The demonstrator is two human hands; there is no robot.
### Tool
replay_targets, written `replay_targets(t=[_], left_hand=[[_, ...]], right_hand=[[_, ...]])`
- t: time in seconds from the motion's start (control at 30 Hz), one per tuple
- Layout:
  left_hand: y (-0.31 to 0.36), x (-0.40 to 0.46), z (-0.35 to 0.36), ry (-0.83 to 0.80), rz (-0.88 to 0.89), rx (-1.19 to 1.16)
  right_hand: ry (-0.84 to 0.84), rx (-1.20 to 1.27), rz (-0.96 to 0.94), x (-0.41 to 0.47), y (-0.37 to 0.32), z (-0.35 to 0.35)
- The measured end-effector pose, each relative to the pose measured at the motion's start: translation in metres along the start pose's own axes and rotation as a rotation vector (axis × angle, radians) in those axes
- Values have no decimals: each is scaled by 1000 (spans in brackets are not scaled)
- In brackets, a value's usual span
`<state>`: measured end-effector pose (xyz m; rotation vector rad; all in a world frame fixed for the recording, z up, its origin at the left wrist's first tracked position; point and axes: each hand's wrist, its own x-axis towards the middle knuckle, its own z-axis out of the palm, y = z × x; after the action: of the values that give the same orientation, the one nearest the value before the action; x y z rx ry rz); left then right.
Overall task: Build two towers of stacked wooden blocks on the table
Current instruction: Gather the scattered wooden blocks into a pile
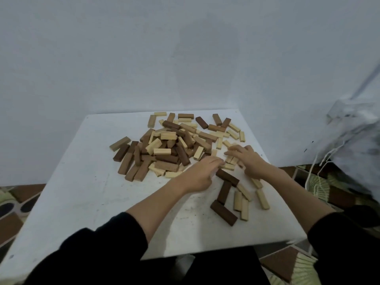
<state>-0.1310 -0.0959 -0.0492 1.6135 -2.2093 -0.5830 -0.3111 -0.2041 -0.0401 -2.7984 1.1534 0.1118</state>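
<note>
Two bare hands meet over a small cluster of pale, short rectangular wooden blocks [229, 163] near the right edge of a white square table [86, 182]. The left hand [200, 174] lies palm down with fingers stretched toward the cluster, its fingertips touching the nearest pale piece; it appears flat rather than curled, though blur hides the detail. The right hand [245, 159] arches over the same blocks with fingers spread and bent onto them; whether it pinches one cannot be told.

Just nearer the front edge, three dark brown rectangular wooden blocks [224, 192] and several pale ones [242, 202] lie flat and loose, some touching end to end. Toward the back edge sprawls a large jumbled heap of mixed light and dark wooden blocks [172, 145], with strays reaching the back right corner. A crumpled white bag with a cord [353, 136] hangs beside the table's right side.

No tower stands yet: the work looks to be at the sorting or first-layer stage. Next, blocks likely need squaring side by side into a level base before anything goes on top.
</note>
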Motion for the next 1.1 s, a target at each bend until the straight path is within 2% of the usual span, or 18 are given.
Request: replay_targets(t=[0.17, 0.33, 0.5, 0.67, 0.9, 1.1], left_hand=[[7, 21, 10, -110, 46, 124], [4, 24, 14, 3, 79, 226], [-1, 22, 13, -3, 40, 243], [-5, 20, 14, 14, -20, 229], [-7, 14, 16, 54, -51, 155], [-10, -2, -4, 263, -23, -42]], right_hand=[[-117, -91, -45, 8, 6, -5], [-146, -126, -79, 18, 9, -8], [-200, -147, -43, 22, 9, -15], [-132, -106, 1, 19, 3, -11], [-58, 112, 71, 12, -1, -10], [103, 454, 108, 17, -23, -27]])
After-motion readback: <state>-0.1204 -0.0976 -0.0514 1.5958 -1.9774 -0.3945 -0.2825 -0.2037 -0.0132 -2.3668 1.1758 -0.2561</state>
